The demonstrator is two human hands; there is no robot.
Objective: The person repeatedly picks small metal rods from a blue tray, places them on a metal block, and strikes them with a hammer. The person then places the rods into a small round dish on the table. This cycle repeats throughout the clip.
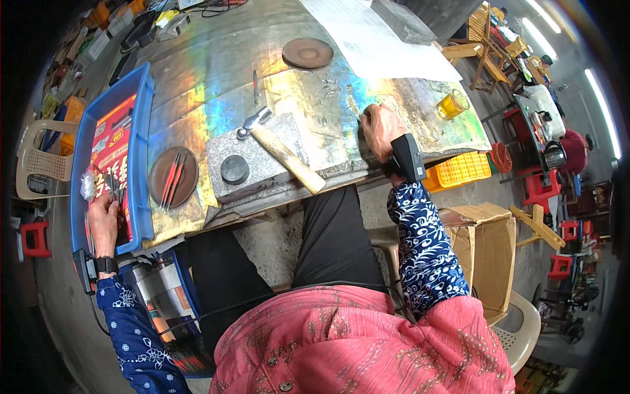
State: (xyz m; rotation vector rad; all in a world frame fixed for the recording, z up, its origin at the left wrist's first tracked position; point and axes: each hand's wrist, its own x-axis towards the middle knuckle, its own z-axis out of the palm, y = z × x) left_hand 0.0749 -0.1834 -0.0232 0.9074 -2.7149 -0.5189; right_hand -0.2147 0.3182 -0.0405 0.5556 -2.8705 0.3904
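My left hand [103,222] reaches into the blue tray [147,164], fingers curled by some thin metal tools [119,187]. What it grips is too small to make out. On the table's right part rests my right hand [383,132], its fingers drawn together; anything in them is hidden. Between the hands, a hammer [285,157] with a wooden handle lies across a grey stone slab [262,177], beside a round dark block [234,169]. Red-handled slim tools [172,180] lie on a round brown plate [190,172].
A second brown disc [308,52] and a white sheet [380,46] lie farther back, with a grey block [403,20] on the sheet. A glass of yellow liquid [453,105] stands near the right edge. Below are a yellow basket [459,172] and a cardboard box [495,249].
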